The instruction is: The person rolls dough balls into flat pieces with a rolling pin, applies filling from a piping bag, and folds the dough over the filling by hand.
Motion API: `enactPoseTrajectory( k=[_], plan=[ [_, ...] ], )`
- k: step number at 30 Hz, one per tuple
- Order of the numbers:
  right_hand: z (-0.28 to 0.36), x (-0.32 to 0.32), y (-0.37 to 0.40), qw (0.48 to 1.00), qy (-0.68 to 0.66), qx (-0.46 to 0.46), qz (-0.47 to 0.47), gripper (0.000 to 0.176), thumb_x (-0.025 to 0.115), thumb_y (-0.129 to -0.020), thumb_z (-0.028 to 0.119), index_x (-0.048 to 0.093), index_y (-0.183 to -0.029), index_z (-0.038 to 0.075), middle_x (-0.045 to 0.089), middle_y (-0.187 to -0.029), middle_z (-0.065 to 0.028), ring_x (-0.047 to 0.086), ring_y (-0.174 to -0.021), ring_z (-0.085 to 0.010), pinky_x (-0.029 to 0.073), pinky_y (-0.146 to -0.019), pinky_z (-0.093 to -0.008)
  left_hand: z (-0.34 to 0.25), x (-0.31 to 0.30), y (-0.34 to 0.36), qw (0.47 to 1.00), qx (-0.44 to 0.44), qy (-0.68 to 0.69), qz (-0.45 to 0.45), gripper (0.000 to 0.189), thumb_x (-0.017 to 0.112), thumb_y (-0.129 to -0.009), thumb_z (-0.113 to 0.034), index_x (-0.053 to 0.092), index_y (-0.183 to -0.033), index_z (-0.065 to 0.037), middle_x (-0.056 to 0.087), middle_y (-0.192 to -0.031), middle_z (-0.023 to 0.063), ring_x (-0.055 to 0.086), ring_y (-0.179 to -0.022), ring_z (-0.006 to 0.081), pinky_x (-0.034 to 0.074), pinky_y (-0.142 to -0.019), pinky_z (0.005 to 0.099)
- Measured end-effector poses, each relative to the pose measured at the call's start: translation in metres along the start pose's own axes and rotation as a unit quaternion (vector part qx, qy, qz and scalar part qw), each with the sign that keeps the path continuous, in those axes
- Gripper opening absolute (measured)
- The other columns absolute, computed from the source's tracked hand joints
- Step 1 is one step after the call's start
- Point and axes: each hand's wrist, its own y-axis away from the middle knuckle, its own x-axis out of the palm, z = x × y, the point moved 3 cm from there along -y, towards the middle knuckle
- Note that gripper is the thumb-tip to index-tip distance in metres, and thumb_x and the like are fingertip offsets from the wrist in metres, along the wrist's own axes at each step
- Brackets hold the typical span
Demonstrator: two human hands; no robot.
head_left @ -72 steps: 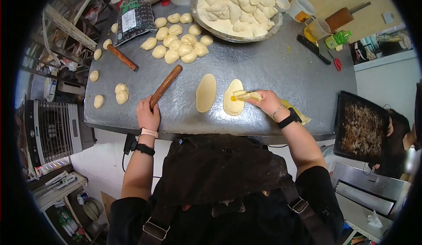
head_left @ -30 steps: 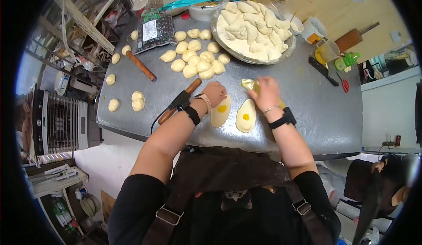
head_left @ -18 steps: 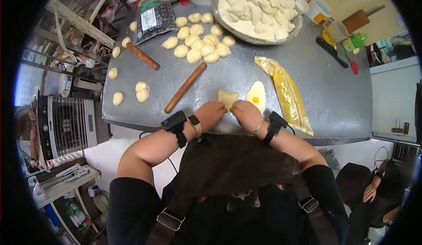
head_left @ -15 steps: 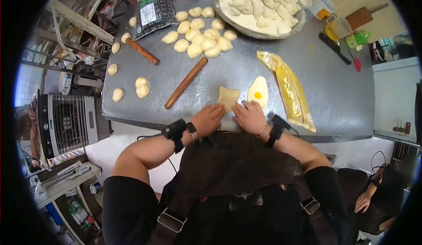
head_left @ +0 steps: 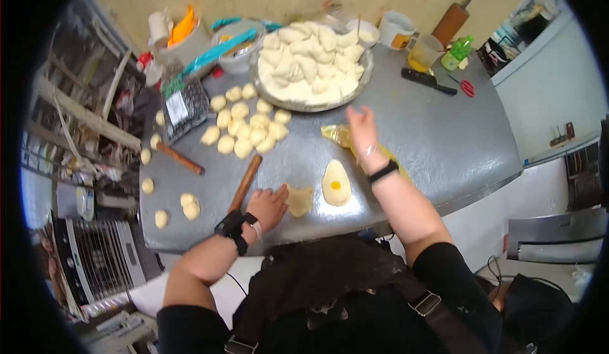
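My left hand [head_left: 269, 207] lies on the steel table with its fingers stretched out, the tips touching the left edge of a thin sheet of dough [head_left: 300, 200]. To the right rests an oval dough piece [head_left: 336, 192] with a yellow dab on it. My right hand [head_left: 363, 129] is held up over a yellow plastic bag [head_left: 337, 135], below the big bowl's rim. Its fingers look apart and slightly blurred, and I see nothing in them. My right forearm covers much of the bag. A wooden rolling pin [head_left: 245, 184] lies just beyond my left hand.
Several dough balls [head_left: 243, 132] cluster beyond the pin. A large bowl [head_left: 312, 107] of shaped, floured dough stands at the back. A black printed bag [head_left: 186, 110] and a second rolling pin [head_left: 182, 158] are left; a knife [head_left: 428, 81] and red scissors [head_left: 467, 88] lie at right.
My right hand has left the dough sheet and moved up and away to the bag near the bowl. My left hand stays at the dough. The view has tilted up.
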Motion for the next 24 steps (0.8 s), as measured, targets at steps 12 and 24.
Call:
enactPoseTrajectory(
  k=[12,24],
  plan=[
    [0.000,-0.010,-0.121,0.968,-0.163,0.191,0.027,0.037,0.062,-0.083,0.010,0.059,-0.118,-0.002,0.064,-0.111,-0.0138,0.067,-0.091,-0.0266,0.061,-0.066,-0.0331,0.100,-0.071,-0.189,0.485,-0.330,0.801,-0.119,0.087,0.056,-0.088,-0.064,0.028,-0.147,-0.006,0.042,-0.142,0.0155,0.050,-0.124,0.0383,0.060,-0.075,0.0368],
    [0.032,-0.196,0.059,0.965,-0.156,0.200,-0.063,0.025,0.064,-0.085,0.011,0.063,-0.105,-0.005,0.068,-0.092,-0.0086,0.066,-0.076,-0.0137,0.054,-0.059,-0.0215,-0.034,-0.061,-0.216,0.553,-0.248,0.785,-0.128,0.069,0.065,-0.074,0.006,0.033,-0.134,-0.009,0.059,-0.104,0.0118,0.065,-0.076,0.0251,0.054,-0.050,0.0324]
  ],
)
